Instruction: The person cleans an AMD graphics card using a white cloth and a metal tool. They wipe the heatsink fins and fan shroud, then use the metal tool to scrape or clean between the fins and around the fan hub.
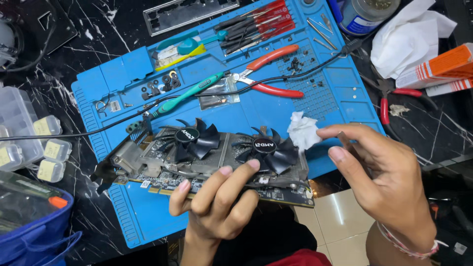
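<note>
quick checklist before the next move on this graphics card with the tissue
1. Left hand gripping graphics card by its near edge: ok.
2. Right hand pinching white tissue: ok.
3. Both black fans uncovered: ok.
4. Card resting over blue mat: ok.
5. Black cable off the fans: ok.
6. Fan blades free of dust: cannot tell.

There is one camera, worn on the person's head. It looks down from above, close to the two hands near the bottom. The blue mat (148, 216) fills the middle, and the dark table (59, 64) runs far and left.
</note>
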